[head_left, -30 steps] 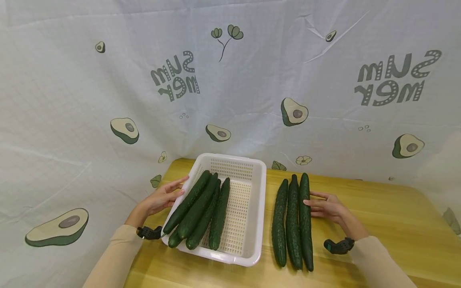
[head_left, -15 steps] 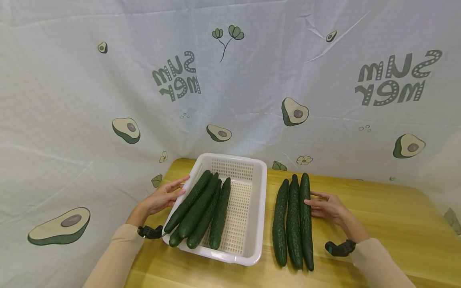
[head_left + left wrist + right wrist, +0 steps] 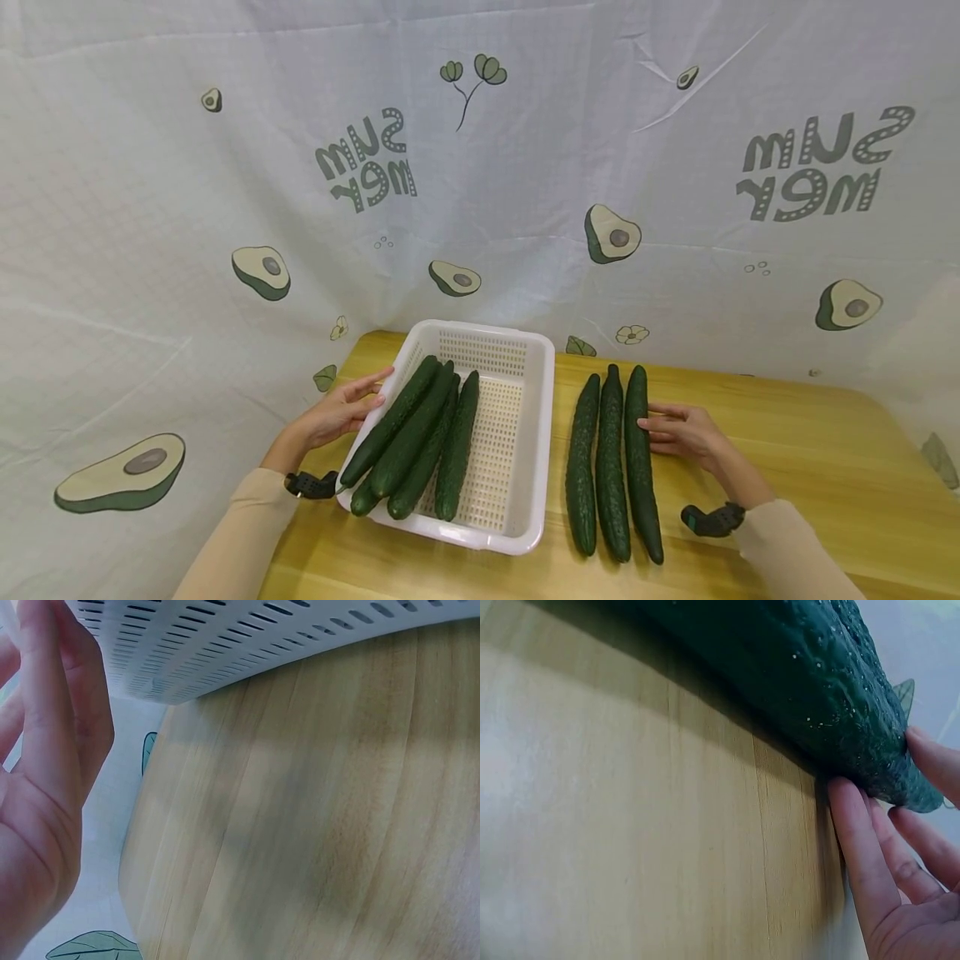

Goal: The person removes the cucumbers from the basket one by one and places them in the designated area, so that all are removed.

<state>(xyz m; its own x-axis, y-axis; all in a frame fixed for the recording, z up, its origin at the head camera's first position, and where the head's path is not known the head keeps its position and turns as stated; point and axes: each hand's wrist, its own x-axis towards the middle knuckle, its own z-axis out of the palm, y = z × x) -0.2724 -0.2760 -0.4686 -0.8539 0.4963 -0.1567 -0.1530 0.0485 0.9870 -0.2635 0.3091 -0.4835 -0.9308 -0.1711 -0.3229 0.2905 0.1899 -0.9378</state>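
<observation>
Cucumbers [image 3: 415, 433] lie in two lots on the bench [image 3: 765, 450]: at least four in the white basket [image 3: 546, 433] near the left edge, and three in a row to its right, far ends toward the back edge. You seem to be at the step of taking hold of the right cucumber [image 3: 642, 475], the one nearest the bench's right edge. Your right hand [image 3: 682, 433] is narrowed on it nearer its far end, thumb over the top, fingers low against the side; whether it is off the bench, I can't tell. Its near end splays away from the middle cucumber [image 3: 611, 467]. Your left hand [image 3: 333, 417] grips nothing: its fingers are loosely extended, touching the basket's left rim. The next move, I'd judge, calls for a surer hold closer to the cucumber's middle before any lift, so the long near end doesn't dip, with the left hand steadying the basket.
</observation>
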